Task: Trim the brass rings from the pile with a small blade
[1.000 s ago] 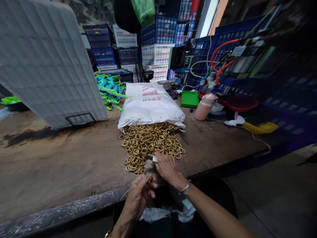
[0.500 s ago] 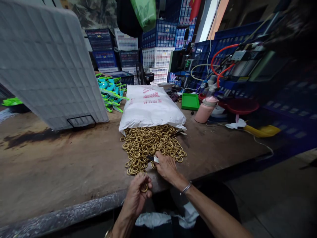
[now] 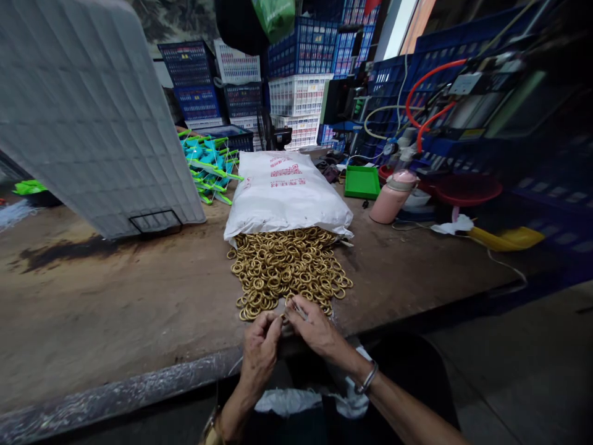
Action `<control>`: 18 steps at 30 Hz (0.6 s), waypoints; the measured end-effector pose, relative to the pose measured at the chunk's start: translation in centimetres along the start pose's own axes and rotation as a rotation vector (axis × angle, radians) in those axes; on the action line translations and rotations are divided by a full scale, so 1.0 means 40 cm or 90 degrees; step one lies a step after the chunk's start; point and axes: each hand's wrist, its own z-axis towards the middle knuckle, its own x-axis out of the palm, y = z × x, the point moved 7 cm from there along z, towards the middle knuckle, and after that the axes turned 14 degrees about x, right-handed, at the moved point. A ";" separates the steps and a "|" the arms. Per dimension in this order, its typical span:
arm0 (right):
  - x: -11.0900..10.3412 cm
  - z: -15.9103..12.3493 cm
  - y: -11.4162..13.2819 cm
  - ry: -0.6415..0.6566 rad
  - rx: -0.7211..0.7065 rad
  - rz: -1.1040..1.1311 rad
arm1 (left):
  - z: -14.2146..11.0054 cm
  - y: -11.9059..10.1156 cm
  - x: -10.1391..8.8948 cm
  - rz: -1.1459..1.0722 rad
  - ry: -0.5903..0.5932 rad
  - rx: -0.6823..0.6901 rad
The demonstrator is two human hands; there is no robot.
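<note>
Just in front of a pile of gold-coloured rings (image 3: 287, 266), my two hands almost meet. My left hand (image 3: 260, 346) is closed in a pinch, with one gold ring (image 3: 283, 317) showing at its fingertips. My right hand (image 3: 319, 330) is closed on a small knife-like tool (image 3: 300, 310), mostly hidden by the fingers; a light part of it shows. The right fingertips are at the held ring, but whether they touch it I cannot tell. Behind, the rings spill from the mouth of a white woven sack (image 3: 290, 198) with red print.
A grey ribbed panel (image 3: 92, 117) stands on the wooden table (image 3: 139, 309) at left, with green and teal pieces (image 3: 210, 164) beside it. At right are a green tray (image 3: 361, 182), a pink bottle (image 3: 393, 196) and a yellow scoop (image 3: 507, 238). Stacked crates (image 3: 301, 96) stand behind.
My right hand has come back from the pile toward my left hand. The left hand has turned and risen slightly, bringing the ring to its fingertips. The view has shifted slightly.
</note>
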 end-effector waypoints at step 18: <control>-0.010 0.007 -0.010 -0.033 0.025 0.033 | -0.028 0.032 0.040 -0.218 0.062 -0.184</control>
